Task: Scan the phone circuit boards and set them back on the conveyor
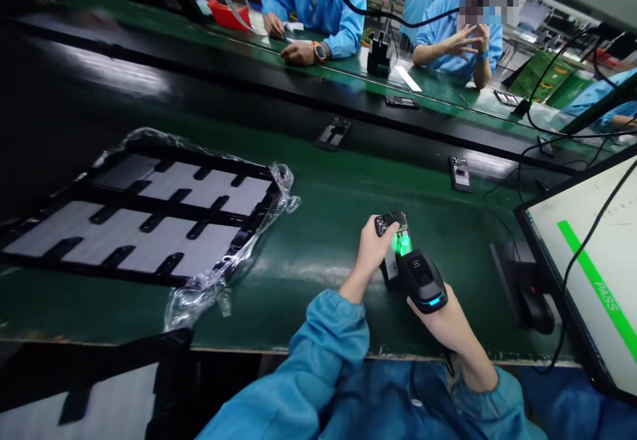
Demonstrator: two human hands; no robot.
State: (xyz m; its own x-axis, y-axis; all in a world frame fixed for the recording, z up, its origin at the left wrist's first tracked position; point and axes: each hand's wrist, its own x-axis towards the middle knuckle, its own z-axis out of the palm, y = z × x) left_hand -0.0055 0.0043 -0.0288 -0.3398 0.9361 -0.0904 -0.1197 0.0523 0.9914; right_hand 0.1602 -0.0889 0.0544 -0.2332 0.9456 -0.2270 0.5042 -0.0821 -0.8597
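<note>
My left hand (374,244) grips an opened phone body (391,269) near its top end, the thumb lying across the exposed inner parts. In my right hand (440,317) is a black barcode scanner (422,281) with a blue light strip at its rear. Green light from the scanner falls on the phone body just below my left thumb. The scanner's head covers part of the phone, and most of my right fingers are hidden beneath the scanner.
To the left lies a black compartment tray (144,194) with grey slots and crumpled clear plastic film (199,297). Phone bodies (334,133) lie along the dark strip behind. A monitor (592,267) showing "PASS" and a mouse (535,307) stand right. Co-workers in blue sit opposite.
</note>
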